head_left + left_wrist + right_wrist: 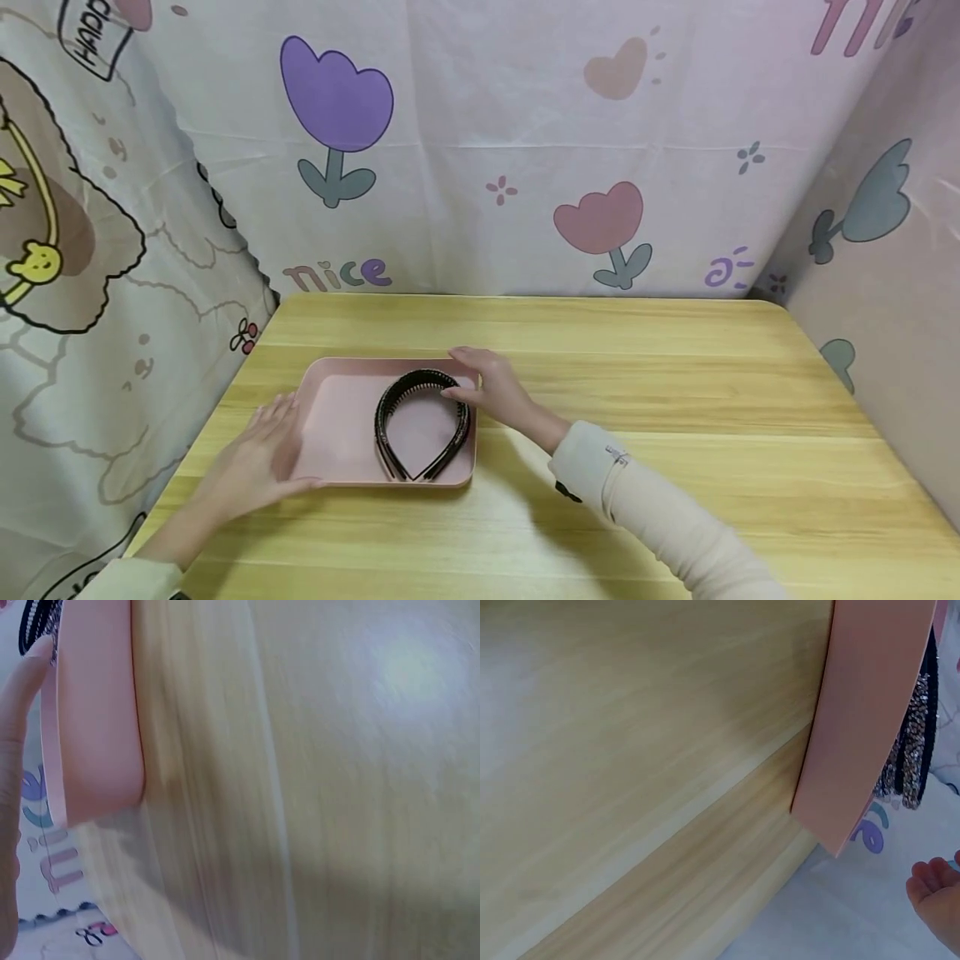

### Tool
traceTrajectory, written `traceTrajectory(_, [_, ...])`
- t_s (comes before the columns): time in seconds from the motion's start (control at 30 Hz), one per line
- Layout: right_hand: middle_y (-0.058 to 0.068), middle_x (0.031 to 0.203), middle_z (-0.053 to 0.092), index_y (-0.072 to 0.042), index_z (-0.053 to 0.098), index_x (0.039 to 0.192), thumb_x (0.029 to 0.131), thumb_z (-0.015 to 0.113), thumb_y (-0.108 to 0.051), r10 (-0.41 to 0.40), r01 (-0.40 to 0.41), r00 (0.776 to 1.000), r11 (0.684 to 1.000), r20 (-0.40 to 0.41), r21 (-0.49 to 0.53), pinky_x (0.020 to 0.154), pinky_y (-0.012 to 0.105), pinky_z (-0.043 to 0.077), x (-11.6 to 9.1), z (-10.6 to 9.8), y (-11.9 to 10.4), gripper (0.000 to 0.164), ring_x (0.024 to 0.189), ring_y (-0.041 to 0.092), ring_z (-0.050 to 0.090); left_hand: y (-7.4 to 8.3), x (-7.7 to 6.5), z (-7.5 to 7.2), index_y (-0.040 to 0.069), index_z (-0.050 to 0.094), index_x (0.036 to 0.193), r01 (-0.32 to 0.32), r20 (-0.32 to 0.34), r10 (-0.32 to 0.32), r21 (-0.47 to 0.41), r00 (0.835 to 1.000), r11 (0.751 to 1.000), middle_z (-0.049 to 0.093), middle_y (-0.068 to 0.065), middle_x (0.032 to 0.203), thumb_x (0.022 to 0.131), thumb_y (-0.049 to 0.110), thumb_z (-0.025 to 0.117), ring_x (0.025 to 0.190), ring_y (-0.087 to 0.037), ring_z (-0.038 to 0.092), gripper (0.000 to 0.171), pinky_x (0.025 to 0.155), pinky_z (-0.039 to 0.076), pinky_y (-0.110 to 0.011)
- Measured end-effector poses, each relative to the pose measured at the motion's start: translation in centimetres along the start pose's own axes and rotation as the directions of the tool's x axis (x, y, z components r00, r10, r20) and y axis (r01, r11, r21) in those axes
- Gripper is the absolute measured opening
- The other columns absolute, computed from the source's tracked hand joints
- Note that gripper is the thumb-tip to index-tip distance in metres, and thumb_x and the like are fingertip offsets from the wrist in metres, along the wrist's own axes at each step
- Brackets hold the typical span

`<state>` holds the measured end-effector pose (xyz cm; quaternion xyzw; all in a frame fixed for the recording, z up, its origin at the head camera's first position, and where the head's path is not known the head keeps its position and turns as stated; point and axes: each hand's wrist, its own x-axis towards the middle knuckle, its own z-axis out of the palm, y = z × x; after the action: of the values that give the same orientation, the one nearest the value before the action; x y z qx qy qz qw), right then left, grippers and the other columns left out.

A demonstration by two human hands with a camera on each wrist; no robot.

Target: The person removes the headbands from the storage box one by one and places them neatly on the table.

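1. From my remote seat, I judged that the key relation was between the right hand (498,387) and the black, hoop-shaped headband with glittering trim (383,421): the hoop lay just left of that grip, with its far right curve under the thumb.
2. The hoop's axis ran far to near, the rounded arch at the far side and the tips drawn together at the near side. I could not tell whether it was one band or two nested.
3. It sat in the right half of a pink, shallow, rectangular tray with rounded corners (337,425), whose long axis ran left to right on the pale yellow, wood-grained bench (675,367).
4. The right grip stood wide, thumb over the hoop and fingers by the tray's far right corner; I saw nothing pinched in it.
5. The left hand (258,458) was farther from the hoop, at the tray's left end, its fingers extended and thumb spread toward the near rim, holding nothing I could see.
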<state>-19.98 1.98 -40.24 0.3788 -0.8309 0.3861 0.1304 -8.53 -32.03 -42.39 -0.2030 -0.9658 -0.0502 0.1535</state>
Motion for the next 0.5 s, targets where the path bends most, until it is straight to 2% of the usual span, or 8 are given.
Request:
traceTrajectory(0.13, [0.022, 0.117, 0.063, 0.008, 0.06, 0.117, 0.074, 0.077, -0.019, 0.016, -0.015, 0.999, 1.0, 0.035, -0.006, 0.098, 0.039, 0.049, 0.7, 1.0, -0.2, 0.053, 0.111, 0.033, 0.06, -0.6, -0.6, -0.1, -0.014, 0.038, 0.134, 0.023, 0.003, -0.023, -0.016, 1.0, 1.0, 0.035, -0.03, 0.142, 0.062, 0.06, 0.073, 0.138, 0.004, -0.01, 0.109, 0.116, -0.008, -0.014])
traceTrajectory(0.33, [0.022, 0.117, 0.063, 0.009, 0.06, 0.116, 0.078, 0.073, -0.015, 0.074, -0.077, 0.993, 0.997, 0.092, 0.022, 0.1, 0.041, 0.047, 1.6, 2.0, -0.3, 0.046, 0.111, 0.033, 0.06, -1.4, -1.3, -0.1, -0.012, 0.043, 0.132, 0.029, 0.002, -0.029, -0.052, 1.0, 0.998, 0.041, -0.03, 0.137, 0.06, 0.057, 0.077, 0.136, 0.01, -0.009, 0.105, 0.113, -0.008, -0.01])
traceTrajectory(0.5, [0.022, 0.113, 0.065, 0.01, 0.062, 0.113, 0.079, 0.072, -0.012, 0.122, -0.125, 0.989, 0.992, 0.089, 0.029, 0.097, 0.04, 0.049, 2.3, 2.7, 0.0, 0.042, 0.108, 0.033, 0.061, -1.8, -1.8, 0.0, -0.009, 0.047, 0.13, 0.01, -0.023, -0.012, -0.074, 1.0, 0.997, 0.047, -0.028, 0.133, 0.058, 0.053, 0.079, 0.136, 0.012, -0.006, 0.101, 0.114, -0.007, -0.01])
